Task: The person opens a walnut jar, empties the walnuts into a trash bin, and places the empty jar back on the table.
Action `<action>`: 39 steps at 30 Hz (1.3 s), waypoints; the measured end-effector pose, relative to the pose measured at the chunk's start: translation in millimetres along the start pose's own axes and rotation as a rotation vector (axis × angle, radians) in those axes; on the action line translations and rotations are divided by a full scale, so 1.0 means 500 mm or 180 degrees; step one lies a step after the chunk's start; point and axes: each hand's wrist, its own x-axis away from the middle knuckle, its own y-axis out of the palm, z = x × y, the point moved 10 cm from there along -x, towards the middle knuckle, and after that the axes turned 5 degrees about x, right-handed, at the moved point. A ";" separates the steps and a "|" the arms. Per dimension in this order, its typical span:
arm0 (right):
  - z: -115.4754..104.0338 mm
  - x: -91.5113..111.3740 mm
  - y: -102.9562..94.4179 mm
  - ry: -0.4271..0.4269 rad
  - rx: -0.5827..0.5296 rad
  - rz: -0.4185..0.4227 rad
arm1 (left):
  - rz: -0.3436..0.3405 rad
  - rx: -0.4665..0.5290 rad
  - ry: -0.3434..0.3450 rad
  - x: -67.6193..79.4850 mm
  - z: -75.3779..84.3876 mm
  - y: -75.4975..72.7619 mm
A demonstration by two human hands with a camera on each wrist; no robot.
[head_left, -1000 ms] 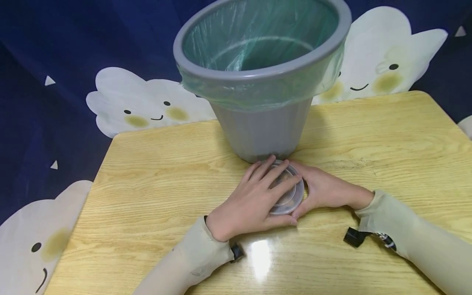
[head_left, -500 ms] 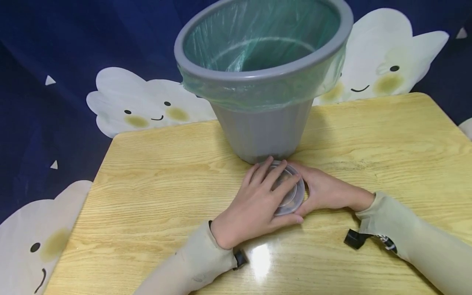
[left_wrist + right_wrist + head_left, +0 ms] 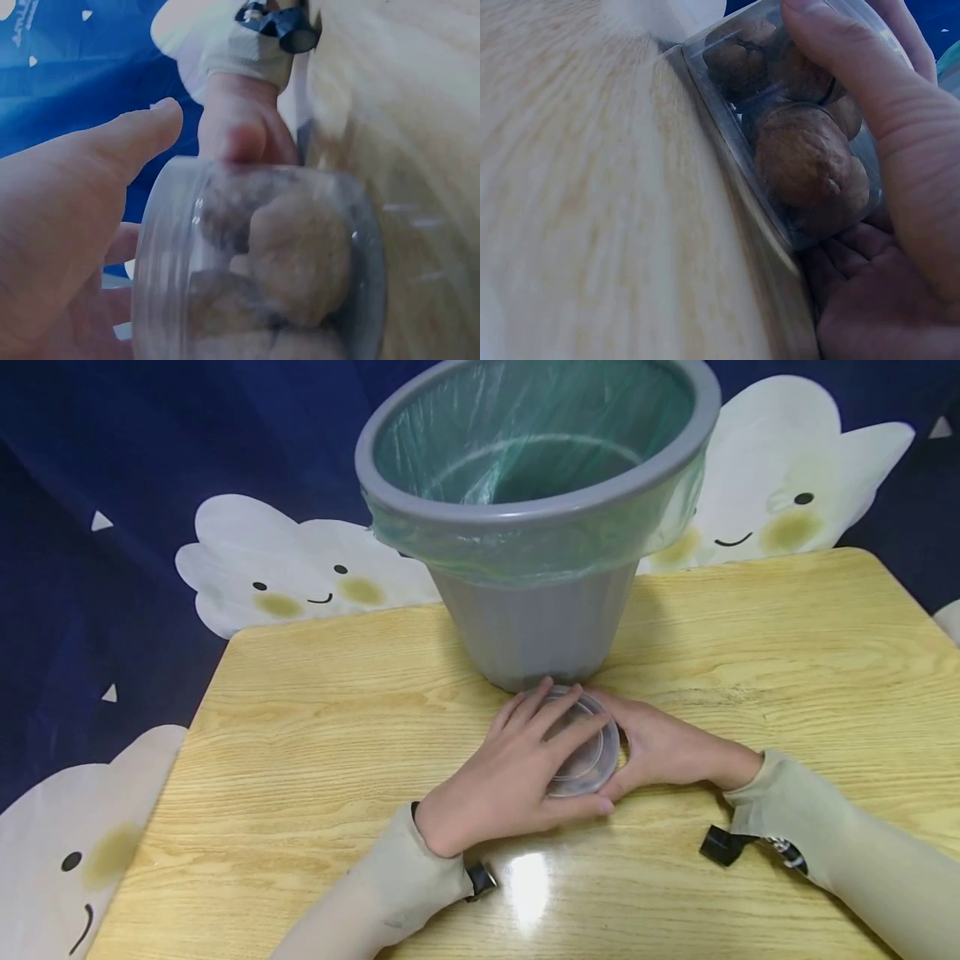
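Observation:
On the table, close in front of the bin, stands a clear round plastic jar (image 3: 731, 124) of walnuts (image 3: 802, 157). My right hand (image 3: 667, 747) grips the jar's side, its thumb on the near side and its fingers round the far side. Across the jar's clear lid (image 3: 588, 768) lies my left hand (image 3: 506, 777), its fingers spread and fairly straight on top. In the left wrist view the left thumb (image 3: 142, 135) is stretched out, apart from the jar wall. Part of the lid is hidden under the left fingers.
A grey bin (image 3: 536, 627) with a green plastic liner (image 3: 517, 556) folded over its rim stands right behind the jar. The wood-patterned table (image 3: 322, 718) has its back edge against a dark blue curtain (image 3: 112, 427) with white clouds.
My left hand turned a little over the lid, its wrist shifting right and toward me, then swung back left. The right hand and the jar stayed in place.

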 end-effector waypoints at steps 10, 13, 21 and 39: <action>-0.001 0.003 0.000 -0.0016 0.0016 0.0019 | 0.0060 -0.0073 0.0462 -0.001 0.002 -0.009; -0.002 0.003 0.001 -0.0073 0.0017 0.0025 | 0.0019 -0.0163 0.0599 -0.001 0.003 -0.001; -0.002 0.002 0.000 -0.0104 0.0003 0.0001 | -0.0009 -0.0300 0.0620 0.003 0.003 0.005; 0.000 0.002 0.001 0.0100 -0.0120 -0.0032 | 0.0284 -0.0569 0.0694 0.002 0.021 0.001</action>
